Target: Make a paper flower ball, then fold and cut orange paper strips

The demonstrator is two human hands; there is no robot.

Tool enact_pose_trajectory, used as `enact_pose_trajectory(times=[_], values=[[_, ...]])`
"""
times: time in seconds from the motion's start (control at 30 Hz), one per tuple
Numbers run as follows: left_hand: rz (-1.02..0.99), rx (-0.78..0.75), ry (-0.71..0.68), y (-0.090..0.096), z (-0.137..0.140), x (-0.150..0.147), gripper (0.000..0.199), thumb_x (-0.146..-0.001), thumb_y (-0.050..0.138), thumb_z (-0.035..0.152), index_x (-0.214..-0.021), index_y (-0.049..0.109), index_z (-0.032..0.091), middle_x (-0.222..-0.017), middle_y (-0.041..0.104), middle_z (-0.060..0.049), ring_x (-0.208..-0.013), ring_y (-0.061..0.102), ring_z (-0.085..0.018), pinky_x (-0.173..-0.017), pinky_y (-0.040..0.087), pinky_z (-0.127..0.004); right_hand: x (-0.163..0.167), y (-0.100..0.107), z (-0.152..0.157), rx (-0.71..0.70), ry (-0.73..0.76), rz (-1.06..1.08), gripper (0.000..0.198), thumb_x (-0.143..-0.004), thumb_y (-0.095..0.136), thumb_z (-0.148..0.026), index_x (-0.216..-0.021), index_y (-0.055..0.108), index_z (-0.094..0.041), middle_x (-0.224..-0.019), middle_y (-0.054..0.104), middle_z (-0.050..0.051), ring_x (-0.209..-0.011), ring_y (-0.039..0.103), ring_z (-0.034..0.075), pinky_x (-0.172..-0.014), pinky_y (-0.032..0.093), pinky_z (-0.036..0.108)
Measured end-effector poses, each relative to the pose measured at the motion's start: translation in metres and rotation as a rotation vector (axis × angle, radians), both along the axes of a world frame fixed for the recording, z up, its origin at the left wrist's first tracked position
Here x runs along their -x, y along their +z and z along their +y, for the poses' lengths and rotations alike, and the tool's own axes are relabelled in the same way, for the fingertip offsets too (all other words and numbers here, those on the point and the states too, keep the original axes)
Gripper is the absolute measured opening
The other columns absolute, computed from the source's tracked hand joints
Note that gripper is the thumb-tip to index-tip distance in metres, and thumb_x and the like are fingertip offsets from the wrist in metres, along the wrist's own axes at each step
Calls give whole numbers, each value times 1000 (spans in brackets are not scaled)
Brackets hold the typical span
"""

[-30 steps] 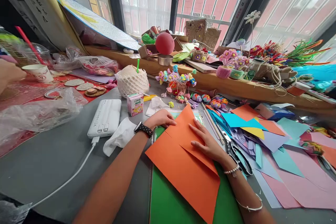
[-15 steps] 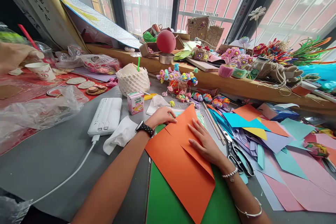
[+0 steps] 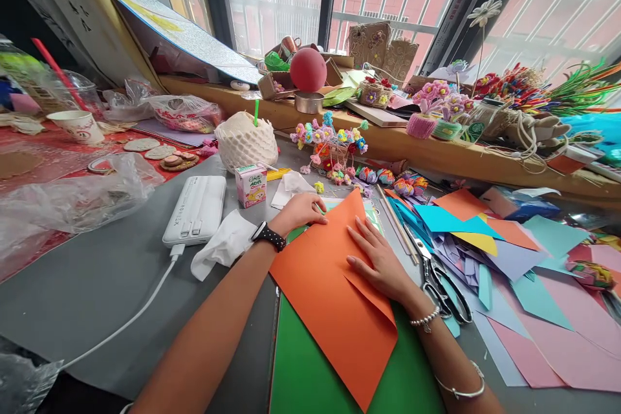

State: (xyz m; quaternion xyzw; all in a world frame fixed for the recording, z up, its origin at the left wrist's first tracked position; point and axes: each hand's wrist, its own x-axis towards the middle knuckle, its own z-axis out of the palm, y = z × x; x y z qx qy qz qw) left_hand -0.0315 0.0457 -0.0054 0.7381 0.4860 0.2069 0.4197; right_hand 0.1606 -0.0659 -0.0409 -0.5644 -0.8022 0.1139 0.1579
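Observation:
A sheet of orange paper (image 3: 330, 291) lies slantwise over a green board (image 3: 305, 375), one corner pointing away from me and one toward me. My left hand (image 3: 303, 212), with a dark watch at its wrist, has its fingers bent together on the paper's far left edge. On the paper's right side my right hand (image 3: 376, 259) rests flat, fingers spread. Beneath that palm a lifted fold or slit runs down toward the right corner, partly covered by the hand. Part of a light patterned sheet (image 3: 374, 213) shows beyond the paper.
Black-handled scissors (image 3: 439, 284) and thin sticks (image 3: 398, 223) lie right of the board, beside heaped coloured paper (image 3: 557, 330). To the left are a white power bank (image 3: 196, 210) with its cable, a tissue (image 3: 226, 246), a small drink carton (image 3: 251, 185) and a coconut (image 3: 246, 142).
The short slit mark near my left hand no longer shows, and the one by my right hand looks shorter. Another person's hand at the far left has gone out of view.

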Motion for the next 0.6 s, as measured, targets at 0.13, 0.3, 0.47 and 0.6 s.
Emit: enact_pose_trajectory(times=[0.13, 0.3, 0.47, 0.6], values=[[10, -10, 0, 1, -1, 0, 20, -50, 67, 22, -67, 58, 15, -55, 59, 1, -55, 57, -13, -45, 41, -19, 0, -1, 0, -1, -2, -18, 63, -81, 31, -56, -133, 27, -21, -142, 13, 3, -130, 5, 22, -105, 15, 43], [3, -14, -15, 0, -1, 1, 20, -52, 66, 23, -68, 58, 15, -56, 59, 2, -56, 57, -13, -46, 41, -18, 1, 0, 0, 3, -1, -38, 64, -81, 30, -57, -134, 25, -21, -142, 13, 3, -130, 5, 22, -105, 16, 43], [14, -31, -20, 1, -1, 1, 20, -51, 66, 23, -68, 58, 15, -55, 60, 1, -56, 58, -13, -46, 41, -19, 1, 0, 0, -9, 8, -67, 64, -81, 29, -57, -134, 24, -21, -142, 12, 3, -130, 5, 22, -105, 16, 43], [31, -41, -17, 2, -1, 1, 19, -52, 66, 23, -67, 58, 15, -55, 60, 1, -57, 58, -14, -47, 41, -19, 2, -1, 0, -23, 18, -121, 64, -82, 26, -57, -134, 22, -21, -142, 13, 2, -130, 4, 22, -105, 15, 43]])
